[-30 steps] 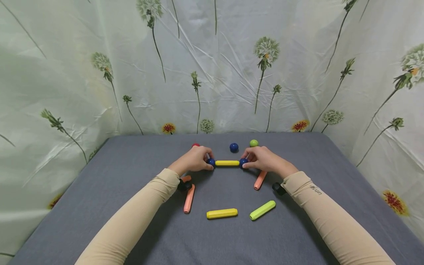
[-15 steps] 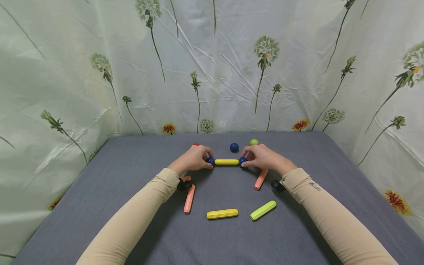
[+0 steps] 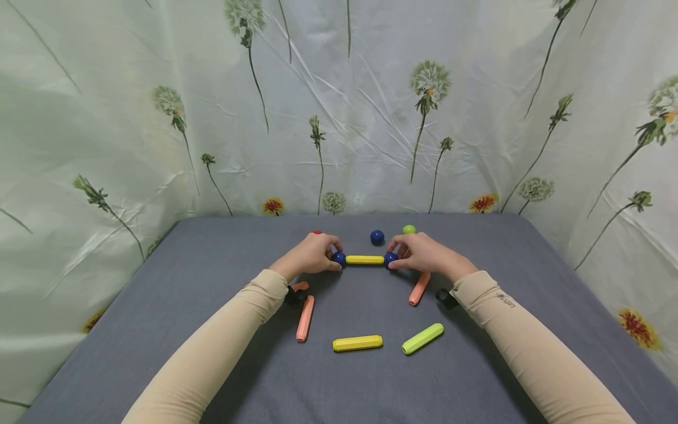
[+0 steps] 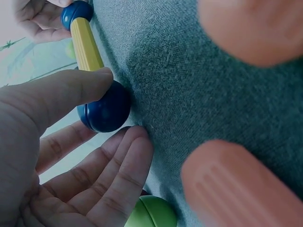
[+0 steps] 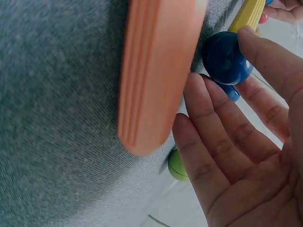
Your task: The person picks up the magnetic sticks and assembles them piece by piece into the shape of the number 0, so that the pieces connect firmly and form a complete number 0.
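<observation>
A yellow ridged rod (image 3: 365, 259) lies crosswise with a dark blue ball at each end. My left hand (image 3: 312, 254) pinches the left blue ball (image 4: 111, 108) between thumb and fingers. At the other end, my right hand (image 3: 425, 255) holds the right blue ball (image 5: 223, 57) the same way, thumb on the near side. Both balls sit right against the rod's ends. In the left wrist view the remaining fingers spread below the ball, close to the cloth. A green ball (image 4: 152, 212) shows under them there.
Behind the hands are a loose blue ball (image 3: 377, 237), a lime ball (image 3: 409, 229) and a mostly hidden red ball (image 3: 316, 232). Orange rods (image 3: 305, 318) lie by both wrists. A second yellow rod (image 3: 357, 343) and a lime rod (image 3: 422, 338) lie nearer on the grey cloth (image 3: 339, 388).
Both hands keep their hold on the two blue balls with the yellow rod between them. The whole head view shifts slightly; the pieces on the cloth stay in place.
</observation>
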A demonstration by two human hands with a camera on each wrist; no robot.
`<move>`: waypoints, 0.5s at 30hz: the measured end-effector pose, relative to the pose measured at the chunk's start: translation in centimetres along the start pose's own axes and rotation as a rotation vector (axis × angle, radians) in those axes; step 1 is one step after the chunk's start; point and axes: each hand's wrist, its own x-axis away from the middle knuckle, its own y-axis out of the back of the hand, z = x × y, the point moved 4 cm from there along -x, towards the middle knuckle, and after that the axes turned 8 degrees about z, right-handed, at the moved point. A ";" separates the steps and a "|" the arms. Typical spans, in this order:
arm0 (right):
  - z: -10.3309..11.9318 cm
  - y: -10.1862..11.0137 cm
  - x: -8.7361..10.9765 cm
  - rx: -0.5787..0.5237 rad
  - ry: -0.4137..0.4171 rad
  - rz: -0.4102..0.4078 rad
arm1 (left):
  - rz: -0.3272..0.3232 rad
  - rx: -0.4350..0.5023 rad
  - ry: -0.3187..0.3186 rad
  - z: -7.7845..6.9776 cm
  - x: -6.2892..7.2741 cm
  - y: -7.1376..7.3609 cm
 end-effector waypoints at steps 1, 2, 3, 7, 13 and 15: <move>0.0 0.0 0.0 -0.002 -0.002 0.003 | -0.003 -0.002 0.003 0.0 0.1 0.0; 0.0 0.0 0.0 -0.004 -0.006 0.006 | -0.005 -0.005 0.003 0.1 0.2 0.0; 0.0 0.0 0.0 -0.005 -0.006 0.009 | -0.007 -0.007 0.001 0.1 0.3 0.1; 0.3 0.0 0.2 -0.005 -0.004 0.013 | -0.008 0.003 0.010 0.0 0.9 0.3; 0.6 0.2 0.2 -0.002 0.016 0.011 | -0.019 0.031 0.026 0.0 1.6 0.9; 0.7 0.3 0.2 0.002 0.024 0.007 | -0.036 0.036 0.020 0.1 2.0 1.2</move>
